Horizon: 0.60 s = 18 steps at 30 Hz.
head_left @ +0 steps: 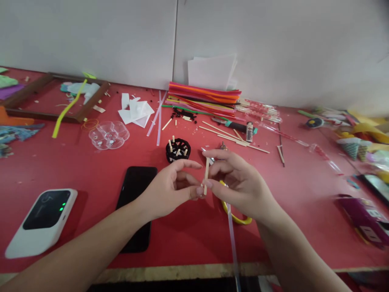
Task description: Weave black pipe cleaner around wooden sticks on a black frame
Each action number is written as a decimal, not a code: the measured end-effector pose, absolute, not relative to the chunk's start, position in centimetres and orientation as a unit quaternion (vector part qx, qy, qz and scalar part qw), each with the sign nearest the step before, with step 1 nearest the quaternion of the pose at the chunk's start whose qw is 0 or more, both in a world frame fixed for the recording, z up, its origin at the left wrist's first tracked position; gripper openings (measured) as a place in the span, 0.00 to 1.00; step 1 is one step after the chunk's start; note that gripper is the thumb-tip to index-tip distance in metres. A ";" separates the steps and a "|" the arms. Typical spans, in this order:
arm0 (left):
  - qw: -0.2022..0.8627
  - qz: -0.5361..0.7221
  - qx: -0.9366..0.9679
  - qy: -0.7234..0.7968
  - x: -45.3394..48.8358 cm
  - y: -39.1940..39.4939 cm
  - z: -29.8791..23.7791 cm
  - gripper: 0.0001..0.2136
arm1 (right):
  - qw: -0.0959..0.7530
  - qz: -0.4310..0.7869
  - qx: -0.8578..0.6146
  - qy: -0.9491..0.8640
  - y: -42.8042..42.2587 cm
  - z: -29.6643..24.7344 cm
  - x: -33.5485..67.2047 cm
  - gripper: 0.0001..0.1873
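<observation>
Between the thumb and forefinger of my right hand (240,182), a short wooden stick (207,172) is held nearly upright. My left hand (173,184) meets it near the stick's lower end, thumb and fingertips pinched together and forefinger stretched out. A tiny pale bit shows at those fingertips, too small to name. Just beyond the left hand sits a round black frame (188,150) with several short wooden pegs standing in it. Yellow-handled scissors (243,221) lie partly hidden under my right hand, beside a translucent glue stick (232,239) reaching over the table edge.
A black phone (136,186) and a white device with green lights (42,223) lie at left. Farther back are a clear flower-shaped tray (109,135), paper scraps (136,111), coloured pipe cleaners (203,95), loose sticks (234,138) and a dark-handled cutting tool (237,126). A purple pouch (361,219) is at right.
</observation>
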<state>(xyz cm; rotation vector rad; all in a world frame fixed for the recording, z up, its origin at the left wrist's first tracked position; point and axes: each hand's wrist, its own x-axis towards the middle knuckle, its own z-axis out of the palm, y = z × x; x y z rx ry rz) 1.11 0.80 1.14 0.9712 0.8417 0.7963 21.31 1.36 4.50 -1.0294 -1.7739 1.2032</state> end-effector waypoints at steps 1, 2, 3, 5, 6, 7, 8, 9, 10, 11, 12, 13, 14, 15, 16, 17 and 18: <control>0.728 0.362 0.439 0.382 1.1 0.9 1.1 0.21 | 0.376 0.467 -0.398 -0.694 1.3 4.4 21.3 0.23; 0.729 0.363 0.437 0.383 1.1 0.9 1.1 0.21 | 0.381 0.468 -0.394 -0.693 1.3 4.3 21.4 0.23; 0.732 0.364 0.432 0.382 1.0 1.0 1.1 0.21 | 0.385 0.470 -0.390 -0.691 1.3 4.1 21.4 0.23; 0.743 0.362 0.418 0.378 1.0 1.1 1.1 0.21 | 0.392 0.476 -0.384 -0.687 1.2 4.0 21.4 0.23; 0.748 0.360 0.410 0.378 0.9 1.2 1.1 0.22 | 0.394 0.478 -0.384 -0.685 1.2 3.9 21.3 0.23; 0.751 0.356 0.405 0.380 0.9 1.2 1.0 0.23 | 0.395 0.480 -0.387 -0.681 1.1 3.8 21.3 0.23; 0.752 0.353 0.403 0.385 0.9 1.3 1.0 0.24 | 0.396 0.483 -0.390 -0.677 1.1 3.8 21.2 0.23; 0.750 0.350 0.402 0.393 0.8 1.3 1.0 0.24 | 0.397 0.485 -0.394 -0.673 1.1 3.7 21.1 0.23; 0.746 0.347 0.401 0.402 0.8 1.3 0.9 0.25 | 0.397 0.487 -0.397 -0.669 1.0 3.6 21.0 0.23; 0.744 0.343 0.401 0.411 0.8 1.3 0.9 0.25 | 0.396 0.489 -0.398 -0.668 1.0 3.5 21.0 0.23; 0.742 0.339 0.401 0.418 0.8 1.3 0.9 0.26 | 0.394 0.490 -0.399 -0.668 1.0 3.4 20.9 0.23; 0.740 0.336 0.401 0.422 0.8 1.3 1.0 0.26 | 0.391 0.488 -0.398 -0.671 0.9 3.2 20.9 0.23; 0.739 0.336 0.403 0.423 0.8 1.2 1.0 0.26 | 0.390 0.482 -0.399 -0.675 0.9 3.1 20.9 0.24; 0.738 0.338 0.405 0.421 0.9 1.2 1.1 0.25 | 0.390 0.473 -0.400 -0.681 0.9 2.9 21.0 0.25; 0.739 0.342 0.406 0.416 0.9 1.2 1.2 0.24 | 0.392 0.459 -0.400 -0.690 0.9 2.8 21.1 0.27; 0.740 0.348 0.406 0.409 0.9 1.2 1.3 0.23 | 0.396 0.439 -0.394 -0.704 0.9 2.7 21.2 0.27; 0.742 0.354 0.404 0.401 0.9 1.3 1.4 0.21 | 0.397 0.411 -0.384 -0.725 0.9 2.7 21.3 0.27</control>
